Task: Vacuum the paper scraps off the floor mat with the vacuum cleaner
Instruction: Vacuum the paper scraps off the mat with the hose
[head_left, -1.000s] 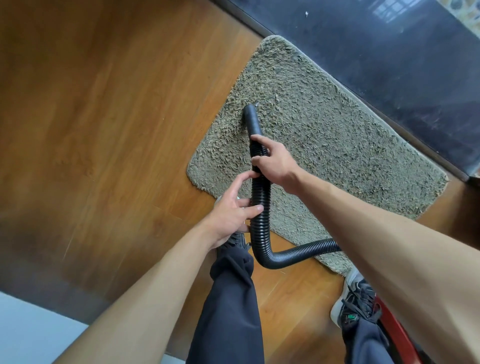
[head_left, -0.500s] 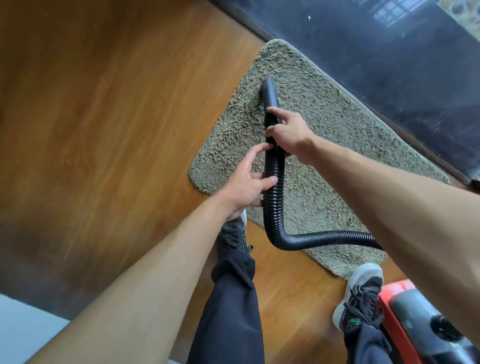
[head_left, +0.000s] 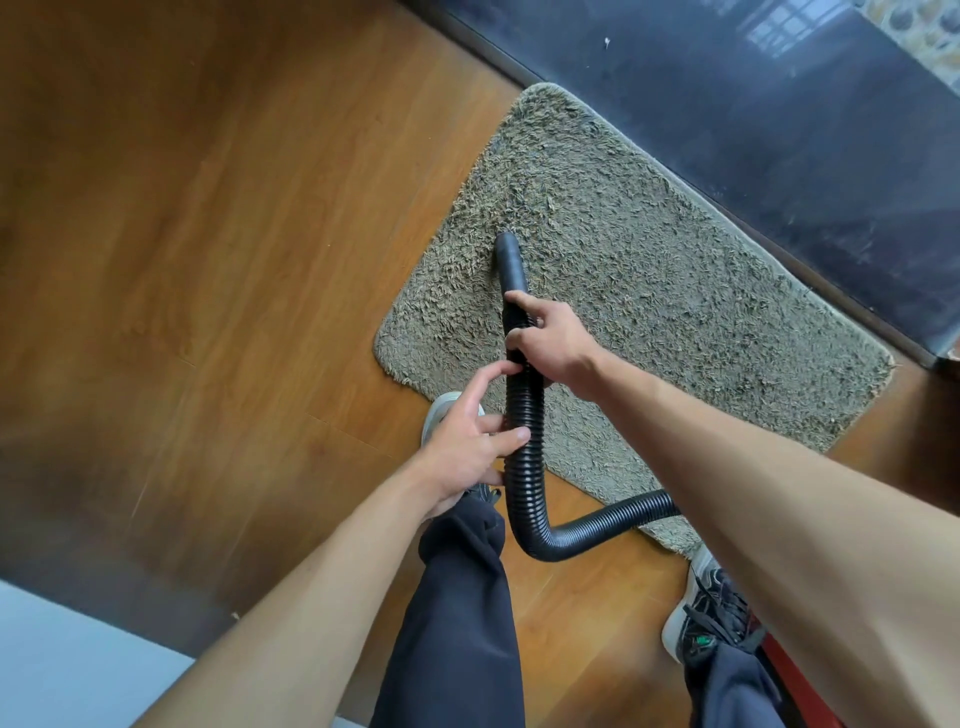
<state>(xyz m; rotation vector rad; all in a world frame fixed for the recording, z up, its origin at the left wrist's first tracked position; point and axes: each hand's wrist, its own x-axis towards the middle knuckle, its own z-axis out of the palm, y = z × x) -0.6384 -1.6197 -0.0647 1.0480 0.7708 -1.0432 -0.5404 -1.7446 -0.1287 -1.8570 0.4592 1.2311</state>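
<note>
**A:** Down by your right shoe (head_left: 693, 621), what is that red edge?

**B:** A sliver of the vacuum cleaner (head_left: 779, 665), mostly cut off by the frame. The ribbed black hose (head_left: 525, 467) comes out from under your right forearm, bends over the wooden floor (head_left: 208, 312) beside your dark trouser leg (head_left: 457, 623), then runs away from you.

**A:** And my hands on it?

**B:** Your left hand (head_left: 465, 449) takes the hose first, just past the bend. Your thumb lies across the front, your other fingers reach behind, and your index finger is stretched along the side. Just beyond it, your right hand (head_left: 558, 348) has its fingers curled round the hose where the ribs end.

**A:** So where's the working end?

**B:** Past your right hand's grip. The smooth nozzle (head_left: 510, 262) sticks out beyond your fingers, its tip down in the shaggy pile of the floor mat (head_left: 701, 291), near the mat's left edge. The mat's far side lies along a dark glossy strip (head_left: 779, 130).
</note>
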